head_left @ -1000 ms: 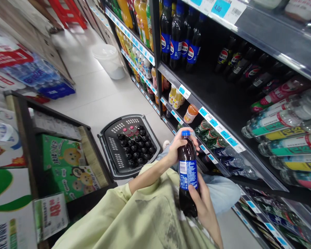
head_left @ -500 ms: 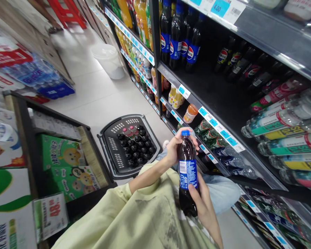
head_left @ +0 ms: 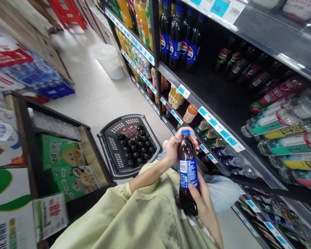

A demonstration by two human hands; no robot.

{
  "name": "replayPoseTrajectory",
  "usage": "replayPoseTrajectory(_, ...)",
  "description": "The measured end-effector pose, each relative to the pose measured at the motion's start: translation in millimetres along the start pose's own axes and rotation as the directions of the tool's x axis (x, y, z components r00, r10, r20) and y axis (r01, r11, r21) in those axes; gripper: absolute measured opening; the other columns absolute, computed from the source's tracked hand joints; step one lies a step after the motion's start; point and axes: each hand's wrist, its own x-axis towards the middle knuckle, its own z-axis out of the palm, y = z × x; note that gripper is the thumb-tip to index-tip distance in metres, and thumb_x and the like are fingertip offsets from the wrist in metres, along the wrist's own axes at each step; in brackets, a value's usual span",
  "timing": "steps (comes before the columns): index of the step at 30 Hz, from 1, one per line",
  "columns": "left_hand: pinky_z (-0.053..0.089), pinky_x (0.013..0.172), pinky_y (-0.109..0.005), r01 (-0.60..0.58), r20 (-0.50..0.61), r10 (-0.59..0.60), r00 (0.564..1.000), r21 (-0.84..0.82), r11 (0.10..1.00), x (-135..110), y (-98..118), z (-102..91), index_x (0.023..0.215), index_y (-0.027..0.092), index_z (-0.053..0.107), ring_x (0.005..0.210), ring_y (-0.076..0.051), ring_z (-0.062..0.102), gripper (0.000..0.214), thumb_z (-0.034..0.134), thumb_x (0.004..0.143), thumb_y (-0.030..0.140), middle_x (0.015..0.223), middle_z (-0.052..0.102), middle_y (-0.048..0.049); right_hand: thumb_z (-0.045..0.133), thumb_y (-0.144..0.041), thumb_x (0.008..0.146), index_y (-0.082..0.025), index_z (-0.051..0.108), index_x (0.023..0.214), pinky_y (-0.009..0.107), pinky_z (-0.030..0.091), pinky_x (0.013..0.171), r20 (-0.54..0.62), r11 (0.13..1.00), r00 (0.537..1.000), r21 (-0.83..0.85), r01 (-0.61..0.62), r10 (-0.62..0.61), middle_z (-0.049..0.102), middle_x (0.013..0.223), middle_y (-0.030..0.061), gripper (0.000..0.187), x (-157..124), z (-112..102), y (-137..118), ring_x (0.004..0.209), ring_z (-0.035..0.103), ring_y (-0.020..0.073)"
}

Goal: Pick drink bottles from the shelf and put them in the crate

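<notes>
A dark cola bottle [head_left: 188,169] with a blue cap and a blue label is held in front of my lap, its printed back label facing me. My left hand [head_left: 174,147] wraps around the bottle's neck and upper part, with its fingertips showing on the far side. Lower down, my right hand [head_left: 203,200] grips the bottle near its base, thumb across the label's lower edge. To the left on the floor stands a dark shopping basket [head_left: 111,147] holding several black-capped bottles and a few pink-capped ones.
Drink shelves [head_left: 223,129] run along the right, with upright blue-capped cola bottles [head_left: 176,38] and bottles lying on their sides [head_left: 287,121]. A white bucket [head_left: 109,60] stands on the floor ahead. Green boxes [head_left: 64,166] fill a rack at left. Part of another person's foot [head_left: 55,28] shows at top left.
</notes>
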Motion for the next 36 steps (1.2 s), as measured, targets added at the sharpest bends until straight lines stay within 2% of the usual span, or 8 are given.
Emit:
replayPoseTrajectory(9,0.065,0.072,-0.038,0.015,-0.007,-0.015,1.0,-0.023,1.0,1.7,-3.1,-2.1,0.128,0.022,0.059,0.083,-0.028,0.077,0.054,0.063,0.079,0.043,0.091,0.075,-0.004,0.071,-0.065,0.098,-0.019,0.061,0.165,0.033,0.06,0.106,-0.034,1.0,0.999,0.007,-0.019,0.019,0.083,0.138,0.0106,0.082,-0.4,1.4,2.9,0.126,0.079,0.032)
replayPoseTrajectory(19,0.066,0.073,-0.036,0.018,-0.009,-0.017,1.0,0.105,0.994,2.1,-6.7,-6.2,0.122,0.022,0.058,0.079,-0.024,0.078,0.046,0.076,0.088,0.046,0.089,0.075,-0.0021,0.071,-0.066,0.098,-0.021,0.061,0.165,0.035,0.062,0.104,-0.062,1.0,0.998,-0.004,-0.027,0.027,0.082,0.142,0.01,0.081,-1.3,3.7,4.6,0.123,0.08,0.0328)
replayPoseTrajectory(30,0.066,0.07,-0.032,0.025,0.002,-0.026,1.0,0.177,0.984,1.1,-6.5,-6.7,0.124,0.024,0.054,0.078,-0.022,0.078,0.054,0.087,0.086,0.044,0.092,0.074,-0.0002,0.067,-0.064,0.102,-0.019,0.058,0.167,0.033,0.06,0.107,-0.042,1.0,0.999,-0.011,-0.015,0.014,0.075,0.155,0.0105,0.08,-1.4,3.3,7.7,0.129,0.079,0.0319)
replayPoseTrajectory(36,0.066,0.07,-0.033,0.043,-0.014,-0.041,0.999,0.162,0.986,0.6,-5.5,-6.6,0.123,0.024,0.055,0.08,-0.023,0.078,0.053,0.087,0.086,0.044,0.092,0.074,-0.0002,0.07,-0.066,0.099,-0.02,0.056,0.169,0.032,0.062,0.101,-0.019,0.998,0.998,-0.001,-0.062,0.062,0.072,0.159,0.0102,0.085,-0.3,0.0,8.1,0.125,0.08,0.0313)
